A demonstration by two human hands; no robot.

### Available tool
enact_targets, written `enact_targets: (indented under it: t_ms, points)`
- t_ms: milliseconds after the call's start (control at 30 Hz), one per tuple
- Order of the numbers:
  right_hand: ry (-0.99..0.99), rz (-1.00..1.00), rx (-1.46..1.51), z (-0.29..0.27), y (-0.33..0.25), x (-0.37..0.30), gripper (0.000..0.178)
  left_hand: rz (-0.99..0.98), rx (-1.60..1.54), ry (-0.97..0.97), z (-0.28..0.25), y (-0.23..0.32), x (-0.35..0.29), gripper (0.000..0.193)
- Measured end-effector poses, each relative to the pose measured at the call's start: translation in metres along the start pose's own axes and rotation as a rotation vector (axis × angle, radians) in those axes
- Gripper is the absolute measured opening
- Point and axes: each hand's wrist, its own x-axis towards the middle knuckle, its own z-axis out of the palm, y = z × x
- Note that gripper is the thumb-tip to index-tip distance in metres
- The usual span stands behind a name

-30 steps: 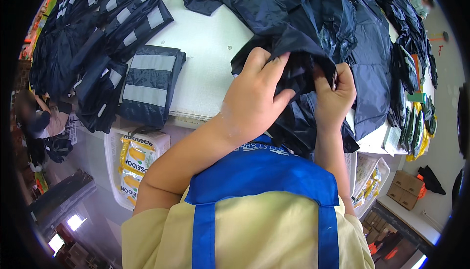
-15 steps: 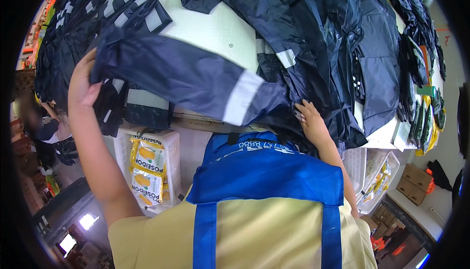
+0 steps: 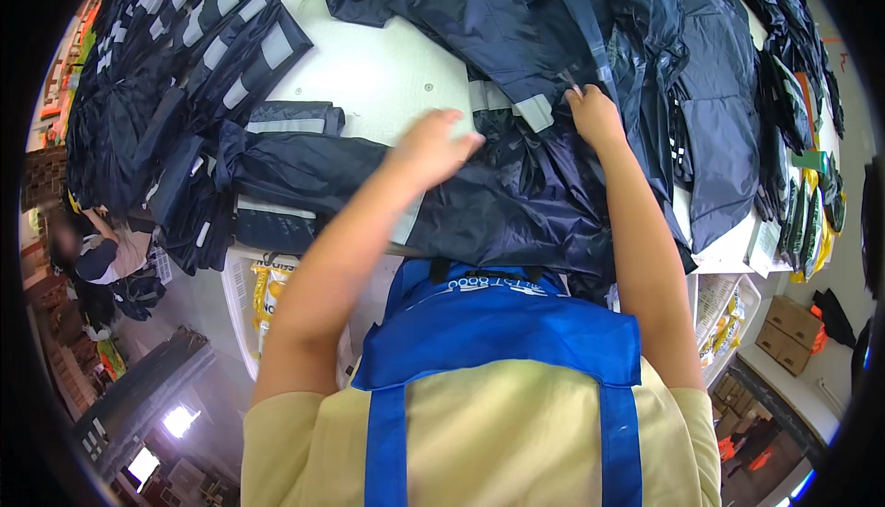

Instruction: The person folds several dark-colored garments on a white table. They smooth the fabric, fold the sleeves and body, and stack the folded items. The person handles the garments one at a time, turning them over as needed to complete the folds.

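Note:
A navy rain garment (image 3: 525,203) lies along the near edge of the white table, its long tube-like sleeve or leg (image 3: 313,164) stretched out to the left. A pale reflective band on it is partly behind my left forearm. Above the fabric, my left hand (image 3: 433,149) is somewhat blurred, thumb and fingers apart, with nothing in it. Farther right, my right hand (image 3: 595,115) has its fingers closed on dark fabric beside a reflective patch (image 3: 533,113). Exactly which fold it pinches is hard to make out.
Folded navy pieces with grey strips (image 3: 249,51) lie at the left. More dark garments (image 3: 724,129) cover the right side of the white table (image 3: 369,64). Below its edge stand white baskets (image 3: 241,309) with yellow packets. Another person (image 3: 101,249) is at far left; cardboard boxes (image 3: 784,334) stand right.
The raised sleeve or leg has come down onto the table. My left hand has let go of its end and moved right; my right hand has moved farther up the table.

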Motion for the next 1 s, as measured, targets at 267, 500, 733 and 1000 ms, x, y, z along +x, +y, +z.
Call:
enact_targets:
  t_ms: [267,500,733,1000]
  points:
    - [0.29,0.041,1.087,-0.099,0.041,-0.018,0.013,-0.098,-0.033,-0.167,-0.025,0.024,-0.034,0.022]
    - [0.137,0.336,1.034,-0.048,0.11,-0.053,0.013,-0.011,0.043,-0.466,-0.02,0.005,-0.044,0.03]
    - [0.149,0.32,1.061,-0.053,0.107,-0.052,0.013,0.224,-0.212,0.036,0.01,0.05,0.04,0.052]
    - [0.188,0.292,1.054,-0.066,0.099,-0.06,0.017,0.001,0.005,-0.127,0.031,0.042,0.112,0.034]
